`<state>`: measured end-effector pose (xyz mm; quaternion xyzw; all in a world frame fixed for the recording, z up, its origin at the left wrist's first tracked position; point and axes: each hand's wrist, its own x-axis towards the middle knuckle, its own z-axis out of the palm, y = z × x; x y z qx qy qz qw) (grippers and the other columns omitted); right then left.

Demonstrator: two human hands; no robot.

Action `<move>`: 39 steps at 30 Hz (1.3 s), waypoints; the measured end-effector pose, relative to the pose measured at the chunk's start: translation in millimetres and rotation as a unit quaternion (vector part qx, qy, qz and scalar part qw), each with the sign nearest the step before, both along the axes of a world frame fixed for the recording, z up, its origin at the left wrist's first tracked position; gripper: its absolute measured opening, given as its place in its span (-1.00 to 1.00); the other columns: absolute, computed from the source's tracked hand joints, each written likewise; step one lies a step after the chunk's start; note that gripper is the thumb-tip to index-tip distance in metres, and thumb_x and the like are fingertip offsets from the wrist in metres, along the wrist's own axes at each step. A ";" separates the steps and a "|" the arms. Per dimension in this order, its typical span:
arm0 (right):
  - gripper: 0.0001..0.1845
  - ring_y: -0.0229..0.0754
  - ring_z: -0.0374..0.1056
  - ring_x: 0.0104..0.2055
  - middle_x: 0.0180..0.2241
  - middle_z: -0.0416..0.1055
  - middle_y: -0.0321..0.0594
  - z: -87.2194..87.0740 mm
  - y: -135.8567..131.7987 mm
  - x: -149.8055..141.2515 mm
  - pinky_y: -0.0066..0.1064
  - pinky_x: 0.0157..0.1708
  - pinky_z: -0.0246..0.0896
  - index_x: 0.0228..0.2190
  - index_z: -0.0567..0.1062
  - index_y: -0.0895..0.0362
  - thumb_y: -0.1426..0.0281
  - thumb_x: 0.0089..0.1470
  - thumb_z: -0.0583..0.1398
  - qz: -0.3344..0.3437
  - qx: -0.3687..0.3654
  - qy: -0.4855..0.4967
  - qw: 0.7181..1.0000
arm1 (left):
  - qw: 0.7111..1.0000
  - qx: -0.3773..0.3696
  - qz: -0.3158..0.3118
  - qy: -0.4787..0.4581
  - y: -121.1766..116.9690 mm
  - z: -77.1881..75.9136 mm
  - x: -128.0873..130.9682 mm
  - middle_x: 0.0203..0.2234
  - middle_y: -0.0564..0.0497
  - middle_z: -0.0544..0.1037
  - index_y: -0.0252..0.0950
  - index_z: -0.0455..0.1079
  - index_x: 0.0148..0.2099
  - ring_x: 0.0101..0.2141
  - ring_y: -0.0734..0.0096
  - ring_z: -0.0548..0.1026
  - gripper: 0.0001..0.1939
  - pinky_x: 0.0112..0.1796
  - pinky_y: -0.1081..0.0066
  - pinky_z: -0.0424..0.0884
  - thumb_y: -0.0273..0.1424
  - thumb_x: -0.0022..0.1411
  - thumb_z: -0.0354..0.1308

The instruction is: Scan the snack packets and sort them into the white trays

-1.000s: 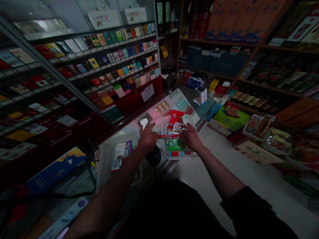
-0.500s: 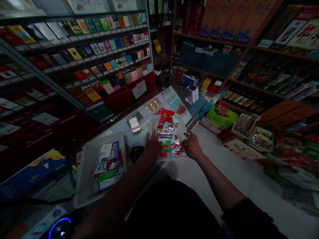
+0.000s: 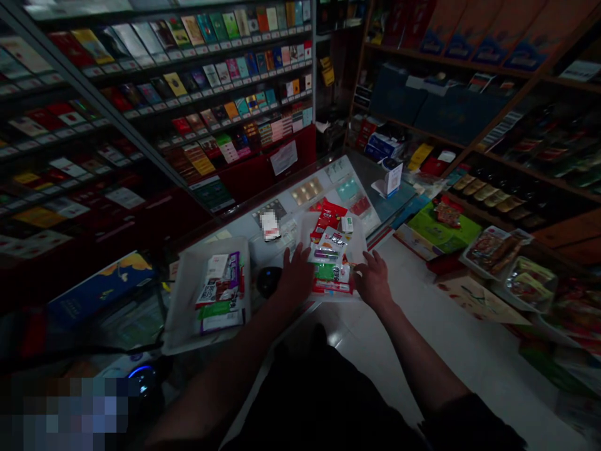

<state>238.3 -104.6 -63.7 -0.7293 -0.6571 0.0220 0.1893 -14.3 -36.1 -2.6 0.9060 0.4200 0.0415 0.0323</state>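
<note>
A shallow white tray (image 3: 359, 241) of packaged snacks rests on the glass counter in front of me. Red, green and white packets lie in it, with a red packet (image 3: 331, 215) at the far end and a green-and-white packet (image 3: 330, 272) near me. My left hand (image 3: 297, 270) is at the tray's left side, its fingers stretched out over the edge. At the right side, my right hand (image 3: 374, 275) has bent, parted fingers beside the rim and the packets' ends. Neither hand visibly grips an item. A second white tray (image 3: 181, 300) with several packets stands to the left.
Between the trays sits a dark round object (image 3: 269, 281). A small blurred white box (image 3: 270, 226) lies on the glass counter (image 3: 225, 220). Shelves of cigarette packs (image 3: 225, 75) line the back. Boxes and snack trays (image 3: 498, 250) stand on the right, beside the tiled floor (image 3: 422, 313).
The view has shifted, so the counter and both trays appear farther right or higher. My hands remain at the sides of the near tray, with only slight finger movement.
</note>
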 end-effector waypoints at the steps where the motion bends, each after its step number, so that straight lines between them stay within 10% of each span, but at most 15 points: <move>1: -0.79 0.28 0.02 0.40 0.24 0.34 0.10 -0.9 -0.4 -0.4 0.21 0.29 0.03 -0.23 0.66 0.15 0.41 0.17 0.22 -0.003 0.011 0.002 1.000 | 1.000 0.005 -0.003 -0.009 -2.9 4.0 -4.1 0.34 -0.20 0.30 -0.25 0.55 -0.09 0.41 -0.14 0.09 -0.79 0.35 -0.29 -0.04 -0.36 0.30 0.13; 10: -0.77 0.21 0.09 0.37 0.21 0.33 0.11 11.5 -8.9 -27.9 0.21 0.33 0.02 -0.21 0.64 0.14 0.34 0.19 0.21 -0.012 0.078 0.014 0.997 | 0.995 0.008 0.050 -0.084 -17.3 38.1 -80.1 0.33 -0.12 0.35 -0.22 0.51 0.00 0.40 0.07 0.15 -0.75 0.39 -0.08 -0.01 -0.37 0.36 0.08; 25: -0.79 0.26 -0.09 0.45 0.27 0.25 0.06 70.1 11.8 -189.5 0.20 0.37 -0.04 -0.19 0.60 0.15 0.38 0.16 0.22 0.057 0.101 0.043 0.992 | 0.973 0.017 0.225 0.045 -15.2 10.4 -315.7 0.26 -0.21 0.42 -0.26 0.55 0.03 0.32 -0.15 0.25 -0.67 0.26 -0.18 0.15 -0.30 0.35 0.07; 39: -0.72 0.17 -0.12 0.48 0.34 0.20 0.08 57.0 8.6 -380.3 0.06 0.42 -0.11 -0.10 0.60 0.21 0.48 0.18 0.18 0.250 -0.032 0.081 0.964 | 0.981 -0.003 0.166 0.100 -12.5 -30.7 -351.2 0.35 -0.28 0.28 -0.28 0.52 0.07 0.43 -0.23 0.01 -0.64 0.34 -0.29 -0.10 -0.45 0.30 0.03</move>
